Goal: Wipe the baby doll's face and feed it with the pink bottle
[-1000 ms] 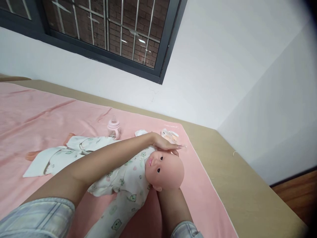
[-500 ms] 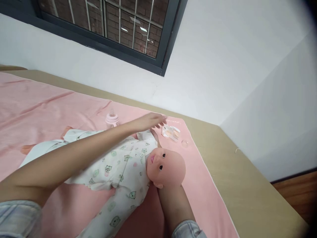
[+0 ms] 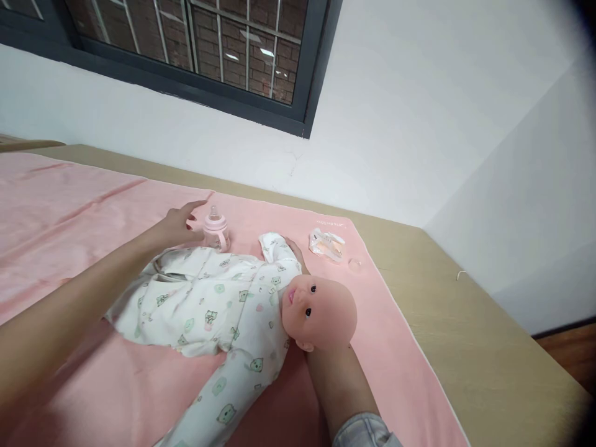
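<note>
A baby doll (image 3: 321, 316) in a white suit with green animal prints lies on its back on the pink sheet (image 3: 395, 379). My right forearm runs beneath its neck. At the doll's far shoulder, part of my right hand (image 3: 295, 249) shows, curled around the shoulder and upper arm; most of its fingers are hidden. My left hand (image 3: 179, 225) is just left of a pink-topped baby bottle (image 3: 215, 228), thumb and fingers apart. The bottle stands upright, with a clear nipple and a side handle. I cannot tell whether the hand touches it.
A crumpled clear and orange wrapper (image 3: 327, 244) and a clear round cap (image 3: 355, 265) lie beyond the doll's head. The sheet covers part of a wooden surface (image 3: 433, 310). A white wall (image 3: 372, 136) and a barred window (image 3: 242, 56) stand behind.
My left hand has swept left from near the wrapper to the bottle, with its fingers spread. My right arm stays under the doll's neck. The view has shifted slightly.
</note>
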Available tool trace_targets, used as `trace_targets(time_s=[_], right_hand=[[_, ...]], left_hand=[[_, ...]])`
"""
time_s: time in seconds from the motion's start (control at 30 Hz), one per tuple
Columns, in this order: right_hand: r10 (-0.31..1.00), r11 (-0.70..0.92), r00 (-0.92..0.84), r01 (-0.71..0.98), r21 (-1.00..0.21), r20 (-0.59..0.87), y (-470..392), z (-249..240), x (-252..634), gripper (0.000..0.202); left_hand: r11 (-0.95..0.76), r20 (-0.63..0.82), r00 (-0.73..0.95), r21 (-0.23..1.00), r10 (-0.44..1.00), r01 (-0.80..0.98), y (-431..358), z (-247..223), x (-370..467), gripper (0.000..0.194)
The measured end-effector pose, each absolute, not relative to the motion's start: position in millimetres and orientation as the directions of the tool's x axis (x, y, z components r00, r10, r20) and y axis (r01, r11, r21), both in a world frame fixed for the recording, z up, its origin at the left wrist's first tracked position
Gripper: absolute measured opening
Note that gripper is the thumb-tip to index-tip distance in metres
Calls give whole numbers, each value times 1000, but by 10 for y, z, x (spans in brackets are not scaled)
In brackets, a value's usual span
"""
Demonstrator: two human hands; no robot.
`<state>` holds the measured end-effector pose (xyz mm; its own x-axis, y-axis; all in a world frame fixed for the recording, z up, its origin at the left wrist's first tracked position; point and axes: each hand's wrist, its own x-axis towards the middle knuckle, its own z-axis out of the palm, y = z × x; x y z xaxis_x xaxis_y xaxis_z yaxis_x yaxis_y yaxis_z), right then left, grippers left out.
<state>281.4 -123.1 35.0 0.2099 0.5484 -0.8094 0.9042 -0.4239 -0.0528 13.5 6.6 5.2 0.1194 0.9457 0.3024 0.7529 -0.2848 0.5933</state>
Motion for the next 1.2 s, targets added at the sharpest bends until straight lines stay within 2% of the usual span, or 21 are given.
trace_targets(time_s=[0.07, 0.1, 0.13, 0.23, 0.33, 0.4, 0.47, 0.57, 0.6, 0.67, 0.77, 0.87, 0.93, 1.0, 1.03, 1.1, 1.17, 1.2], right_hand=[[321, -402, 507, 838, 370, -800, -1318, 510, 2775, 37], [267, -360, 597, 790, 497, -756, -1355, 578, 2755, 35], [259, -334, 629, 771, 543, -733, -1384, 627, 2737, 34], [352, -300, 590, 806, 510, -727, -1411, 648, 2701, 36], [579, -238, 406, 914, 330, -707, -1367, 541, 2702, 38], [653, -217, 306, 952, 216, -693, -1322, 444, 2720, 34], [579, -247, 338, 940, 235, -742, -1282, 342, 2746, 33], [412, -214, 422, 906, 365, -808, -1248, 203, 2778, 38], [416, -183, 412, 911, 369, -811, -1243, 167, 2785, 39], [537, -146, 328, 943, 298, -777, -1237, 117, 2792, 40], [691, -186, 280, 960, 210, -667, -1222, 77, 2793, 38], [647, -254, 362, 932, 259, -671, -1198, 50, 2800, 36], [672, -253, 325, 945, 207, -666, -1189, 47, 2807, 29], [717, -226, 270, 962, 152, -643, -1193, 69, 2810, 22], [715, -220, 270, 962, 160, -645, -1201, 91, 2808, 22], [640, -246, 352, 936, 251, -683, -1222, 150, 2800, 23], [532, -288, 470, 883, 371, -704, -1244, 216, 2785, 21], [533, -295, 476, 879, 374, -700, -1252, 246, 2777, 19]], left_hand=[[-332, 286, 193, 596, 938, 731, 125, -15, 168, 96], [-342, 264, 223, 619, 938, 707, 130, -26, 207, 92], [-345, 237, 251, 652, 939, 676, 124, -24, 253, 85], [-340, 196, 296, 733, 935, 589, 73, 22, 386, 62], [-333, 222, 256, 742, 941, 582, 37, 89, 480, 47], [-315, 238, 208, 768, 949, 557, 16, 148, 536, 49], [-288, 237, 173, 867, 956, 407, -28, 231, 602, 57], [-158, 156, 197, 987, 968, -9, -155, 408, 701, 57], [-108, 128, 220, 989, 967, -100, -210, 475, 728, 54], [-61, 105, 263, 984, 959, -170, -329, 606, 768, 50], [-83, 138, 279, 976, 950, -201, -525, 761, 805, 48], [-123, 171, 279, 976, 945, -181, -719, 838, 833, 56], [-171, 195, 306, 980, 932, -104, -829, 846, 845, 62], [-292, 277, 321, 957, 906, -3, -922, 830, 847, 64], [-370, 331, 334, 927, 882, 59, -967, 818, 844, 65], [-508, 418, 382, 844, 824, 172, -1059, 796, 835, 65], [-588, 442, 454, 767, 774, 255, -1156, 785, 827, 57], [-616, 439, 490, 732, 753, 292, -1201, 782, 823, 52]])
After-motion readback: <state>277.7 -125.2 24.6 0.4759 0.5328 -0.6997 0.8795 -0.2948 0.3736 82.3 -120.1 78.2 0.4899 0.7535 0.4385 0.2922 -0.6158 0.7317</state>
